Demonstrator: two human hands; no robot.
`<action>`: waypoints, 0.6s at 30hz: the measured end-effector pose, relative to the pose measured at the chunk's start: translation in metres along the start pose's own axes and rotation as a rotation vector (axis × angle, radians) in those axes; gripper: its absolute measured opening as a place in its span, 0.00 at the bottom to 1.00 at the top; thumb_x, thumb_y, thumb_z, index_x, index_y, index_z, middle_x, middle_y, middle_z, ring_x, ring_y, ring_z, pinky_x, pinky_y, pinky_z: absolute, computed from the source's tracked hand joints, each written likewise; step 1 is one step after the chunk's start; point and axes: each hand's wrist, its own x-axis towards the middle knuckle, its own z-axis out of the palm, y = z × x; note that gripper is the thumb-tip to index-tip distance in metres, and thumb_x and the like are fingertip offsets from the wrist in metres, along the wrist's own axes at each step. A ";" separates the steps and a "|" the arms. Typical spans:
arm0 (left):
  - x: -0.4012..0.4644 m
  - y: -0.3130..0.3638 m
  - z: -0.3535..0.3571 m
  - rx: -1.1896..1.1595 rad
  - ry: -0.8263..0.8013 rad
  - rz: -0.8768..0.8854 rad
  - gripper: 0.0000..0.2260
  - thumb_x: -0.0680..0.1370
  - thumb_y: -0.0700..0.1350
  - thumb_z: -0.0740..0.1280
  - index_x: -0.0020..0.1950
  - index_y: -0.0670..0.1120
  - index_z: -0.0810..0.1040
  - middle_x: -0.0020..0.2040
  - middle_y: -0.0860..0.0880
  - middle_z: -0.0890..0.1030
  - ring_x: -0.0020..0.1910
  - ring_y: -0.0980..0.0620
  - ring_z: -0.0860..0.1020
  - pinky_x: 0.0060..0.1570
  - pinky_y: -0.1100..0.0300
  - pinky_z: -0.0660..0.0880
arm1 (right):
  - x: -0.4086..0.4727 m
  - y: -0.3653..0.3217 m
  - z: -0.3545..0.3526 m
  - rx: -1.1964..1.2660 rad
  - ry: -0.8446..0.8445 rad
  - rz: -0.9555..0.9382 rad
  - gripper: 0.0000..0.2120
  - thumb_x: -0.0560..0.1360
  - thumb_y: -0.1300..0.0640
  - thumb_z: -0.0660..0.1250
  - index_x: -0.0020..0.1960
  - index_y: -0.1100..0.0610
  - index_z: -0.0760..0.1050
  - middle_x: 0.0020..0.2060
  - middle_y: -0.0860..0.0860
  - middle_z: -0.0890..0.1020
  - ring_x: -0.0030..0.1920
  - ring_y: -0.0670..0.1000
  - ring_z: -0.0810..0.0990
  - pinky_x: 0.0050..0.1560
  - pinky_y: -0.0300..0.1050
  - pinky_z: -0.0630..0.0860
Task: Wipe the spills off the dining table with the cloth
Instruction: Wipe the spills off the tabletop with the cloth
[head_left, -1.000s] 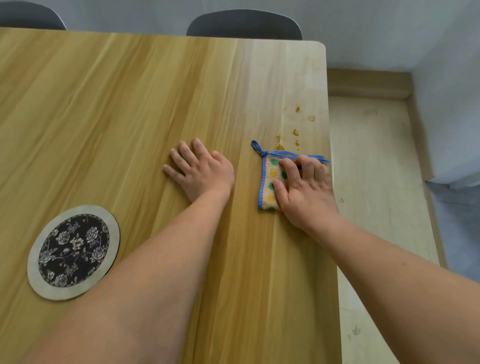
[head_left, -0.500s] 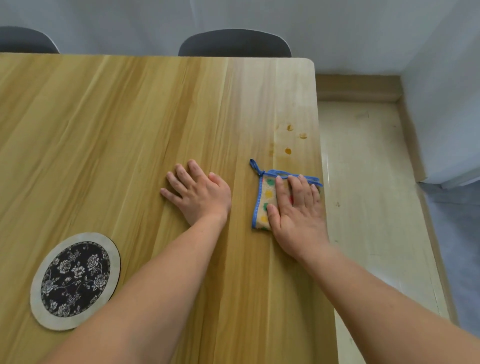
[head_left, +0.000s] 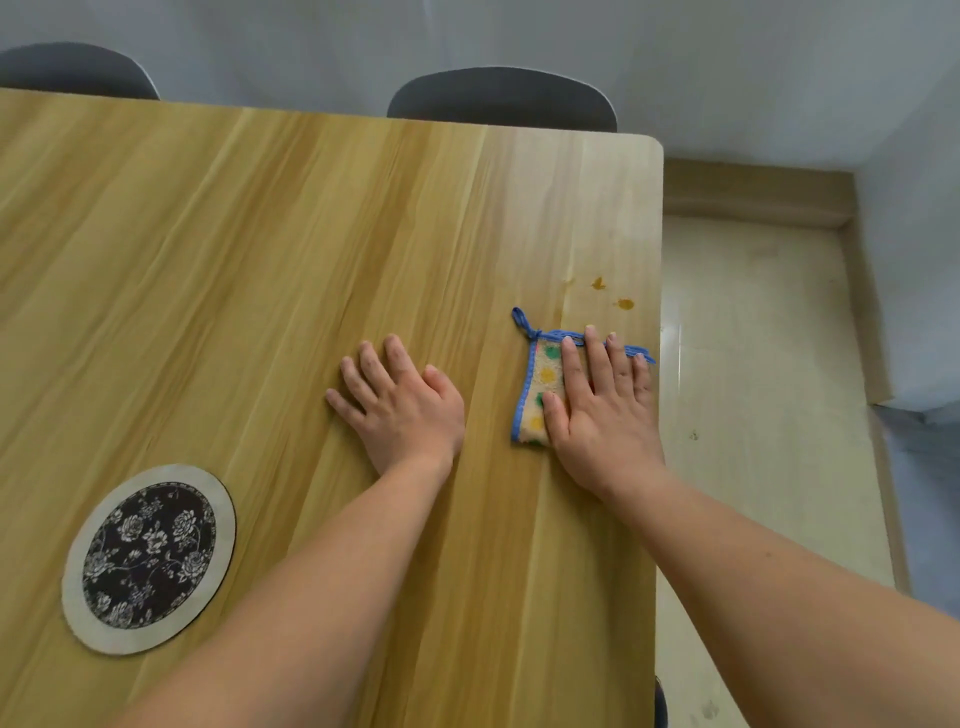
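At eight o'clock lies a floral coaster (head_left: 149, 558). My left hand (head_left: 400, 402) rests flat on the desk (head_left: 260, 260), fingers spread. My right hand (head_left: 602, 410) presses the spotted cloth (head_left: 543, 384) flat at three o'clock; soft and limp, best pushed under the palm. Orange spills (head_left: 623, 304) sit beyond at one o'clock.

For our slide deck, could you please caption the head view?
Right hand presses a dotted cloth flat near orange spills at the table edge; left hand rests flat.

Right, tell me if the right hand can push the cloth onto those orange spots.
Probably yes: the right hand presses the cloth flat, and the spots lie just beyond it with bare table between.
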 end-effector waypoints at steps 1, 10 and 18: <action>0.001 0.001 0.000 0.000 0.008 -0.005 0.26 0.79 0.52 0.53 0.77 0.48 0.58 0.77 0.44 0.58 0.76 0.42 0.51 0.73 0.38 0.44 | 0.013 0.002 -0.003 0.002 0.003 -0.016 0.30 0.80 0.41 0.41 0.78 0.49 0.38 0.77 0.49 0.37 0.76 0.50 0.33 0.74 0.52 0.32; 0.000 0.001 0.004 0.031 0.011 -0.023 0.26 0.79 0.52 0.54 0.77 0.47 0.59 0.77 0.44 0.58 0.76 0.42 0.52 0.73 0.39 0.45 | 0.080 0.012 -0.013 -0.021 0.008 -0.079 0.30 0.79 0.41 0.40 0.78 0.50 0.38 0.77 0.51 0.36 0.75 0.53 0.33 0.74 0.56 0.32; 0.035 0.057 -0.013 -0.038 0.089 0.095 0.22 0.78 0.46 0.57 0.72 0.46 0.66 0.73 0.46 0.66 0.74 0.45 0.59 0.74 0.45 0.47 | 0.114 0.021 -0.020 -0.013 0.003 -0.134 0.30 0.80 0.41 0.40 0.78 0.49 0.39 0.77 0.51 0.37 0.76 0.53 0.33 0.74 0.57 0.33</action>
